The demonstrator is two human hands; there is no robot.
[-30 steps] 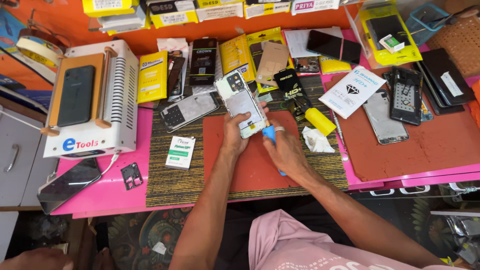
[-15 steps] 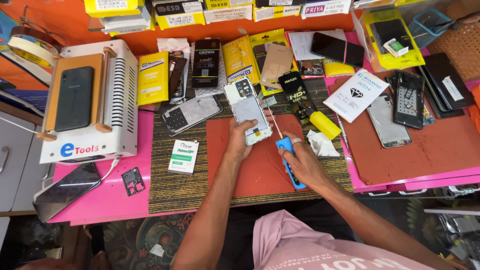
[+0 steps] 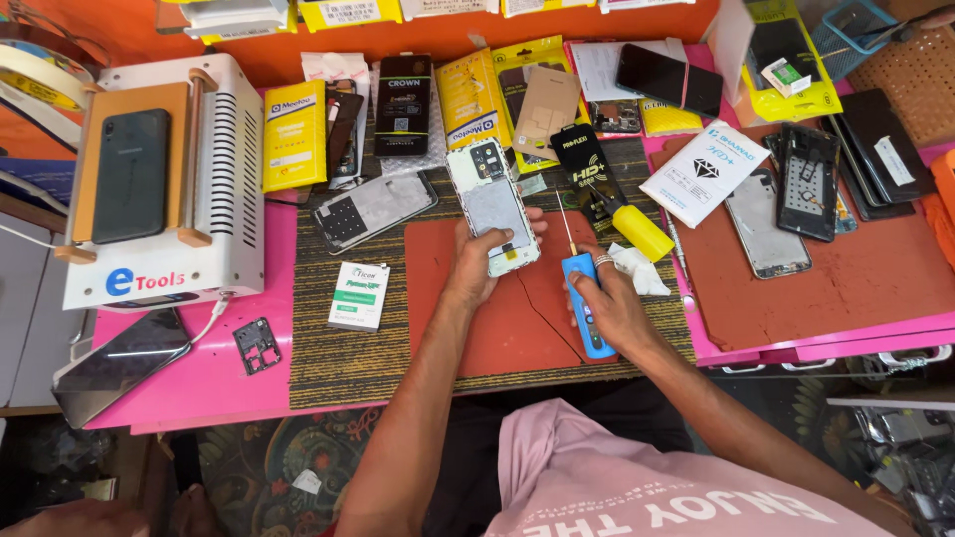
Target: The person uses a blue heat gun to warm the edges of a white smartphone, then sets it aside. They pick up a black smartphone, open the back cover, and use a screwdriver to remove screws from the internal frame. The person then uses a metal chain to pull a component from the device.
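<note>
Two hands are at work: the left hand [image 3: 476,261] and the right hand [image 3: 615,310]. One opened phone [image 3: 494,206], one blue screwdriver [image 3: 585,311], one yellow-handled screwdriver [image 3: 637,229], one white machine [image 3: 164,184], two red mats (the nearer [image 3: 497,328], the farther [image 3: 846,283]), and one small white box [image 3: 358,295].

At the centre of the frame the opened phone [image 3: 493,204] stands in the left hand [image 3: 476,261] over the mat [image 3: 517,328], with the screwdriver [image 3: 585,308] in the right hand [image 3: 612,310] just to its right. The machine [image 3: 189,179] sits at the upper left on the tabletop [image 3: 199,383], carrying a phone [image 3: 131,175] on top. A small box [image 3: 359,295] lies left of the hands, and phone frames [image 3: 786,204] lie at the right.
</note>
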